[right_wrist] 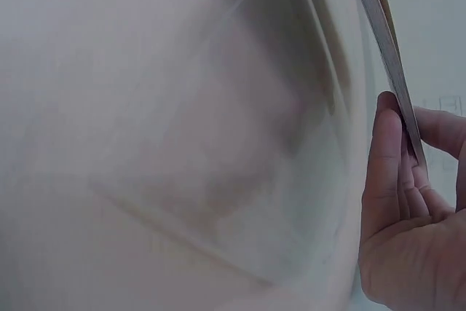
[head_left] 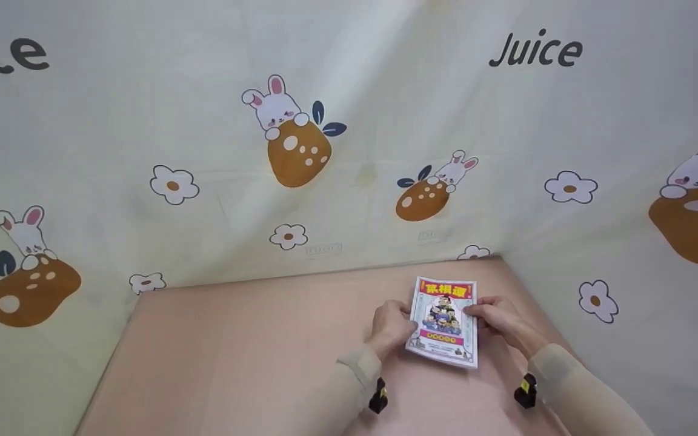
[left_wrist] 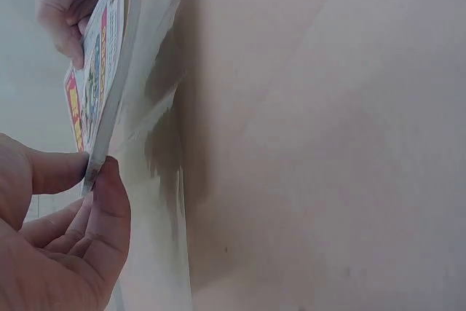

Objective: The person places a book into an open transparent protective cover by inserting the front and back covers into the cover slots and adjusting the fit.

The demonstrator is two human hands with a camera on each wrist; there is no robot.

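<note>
A thin book (head_left: 443, 321) with a pink, yellow and white cover of cartoon figures is held up over the table, front cover toward the head camera. At its left edge the left hand (head_left: 392, 325) pinches it between thumb and fingers. The right hand (head_left: 502, 320) grips the opposite edge, thumb on the cover. In the left wrist view the book (left_wrist: 102, 71) is seen nearly edge-on between the left thumb and the fingers (left_wrist: 105, 216). The right wrist view shows the book's page edge (right_wrist: 389, 49) with the right hand (right_wrist: 415, 216) around its lower end.
The pinkish tabletop (head_left: 234, 351) spreads out to the left and below the hands. Cloth walls (head_left: 385, 91) printed with rabbits, fruit and flowers rise behind and at both sides. Small black-and-yellow pieces (head_left: 378, 396) are at both wrists.
</note>
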